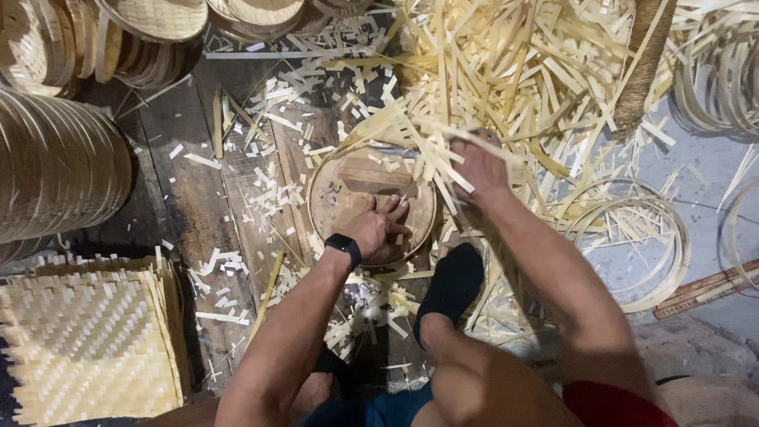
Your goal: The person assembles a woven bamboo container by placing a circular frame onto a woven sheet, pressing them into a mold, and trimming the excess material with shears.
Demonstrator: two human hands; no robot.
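My left hand (376,228), with a black watch on the wrist, rests with its fingers on a round wooden block (348,190) on the floor. My right hand (479,168) is closed around a bundle of pale bamboo strips (411,130) that lies across the block's far edge. A grey blade-like piece (391,150) shows under the strips; what holds it is hidden. My foot in a black sock (451,285) sits just right of the block.
Loose bamboo strips (538,71) pile up behind and to the right. Bamboo hoops (640,237) lie at right. Stacked woven trays (55,166) stand at left, woven square mats (87,340) at lower left. Offcuts litter the wooden planks (198,198).
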